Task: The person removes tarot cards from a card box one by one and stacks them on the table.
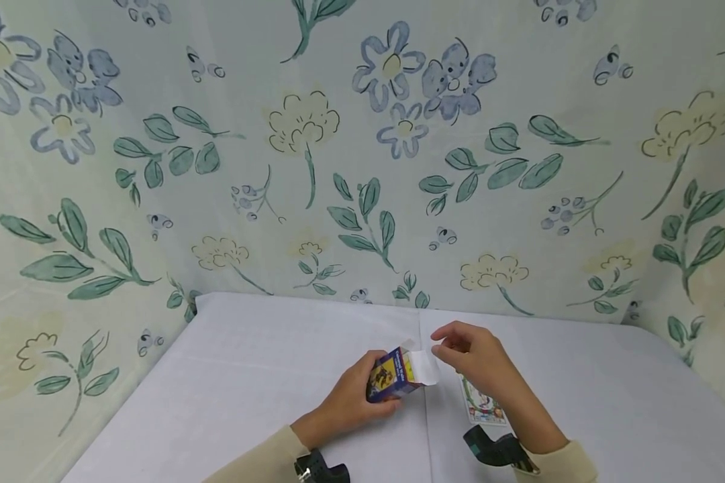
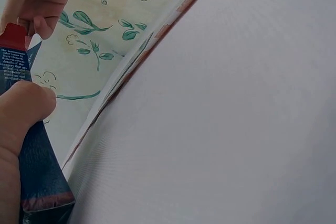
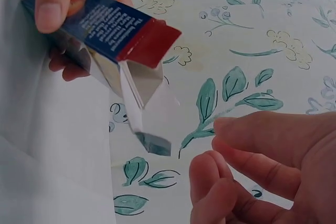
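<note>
My left hand grips a small blue card box with a yellow picture on its front. The box is tilted, its open end turned toward the right hand. In the right wrist view, a red flap and a white lid flap stand out from the opening; how much is inside cannot be told. Just beyond the flaps is my right hand, its fingers loosely bent with nothing between them. A colourful illustrated card, perhaps atop others, lies on the table below the right forearm, which partly hides it.
A white cloth covers the table, with a crease running down its middle. Behind and at the sides hangs a floral curtain. Black wrist cameras sit on both forearms.
</note>
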The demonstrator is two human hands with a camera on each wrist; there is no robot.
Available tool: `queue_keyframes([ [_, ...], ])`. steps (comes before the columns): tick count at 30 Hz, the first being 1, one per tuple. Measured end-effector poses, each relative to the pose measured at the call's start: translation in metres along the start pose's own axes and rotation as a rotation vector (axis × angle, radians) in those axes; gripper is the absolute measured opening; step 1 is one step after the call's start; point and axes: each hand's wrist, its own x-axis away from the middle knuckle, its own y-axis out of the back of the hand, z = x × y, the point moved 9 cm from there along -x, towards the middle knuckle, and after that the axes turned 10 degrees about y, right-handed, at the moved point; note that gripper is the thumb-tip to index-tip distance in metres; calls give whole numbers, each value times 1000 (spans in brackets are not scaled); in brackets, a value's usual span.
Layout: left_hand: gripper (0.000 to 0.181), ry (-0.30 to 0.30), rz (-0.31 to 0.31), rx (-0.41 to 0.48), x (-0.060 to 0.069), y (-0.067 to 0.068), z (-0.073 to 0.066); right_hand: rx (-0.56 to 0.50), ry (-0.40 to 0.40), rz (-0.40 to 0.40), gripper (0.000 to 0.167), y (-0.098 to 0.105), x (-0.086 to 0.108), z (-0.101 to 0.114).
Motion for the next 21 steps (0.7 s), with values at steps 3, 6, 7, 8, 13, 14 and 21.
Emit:
queue_keyframes([
  [3,70,2,2,9,0,1,-1,-18,-9,18,18,-4,1,4],
  [6,69,13,6,12,0,1,-1,-32,-34,38,17,-8,2,6],
  [7,69,16,7,13,0,1,0,-33,-37,42,17,-9,3,7],
  [8,69,19,8,14,0,1,0,-34,-37,42,16,-10,3,8],
  [13,69,7,9,18,-1,1,-1,-26,-17,43,15,-14,4,13],
  [14,68,3,8,17,-1,1,-2,-28,-17,45,15,-15,4,14],
  [21,69,0,14,8,0,1,-2,-9,-29,63,15,-25,6,14],
])
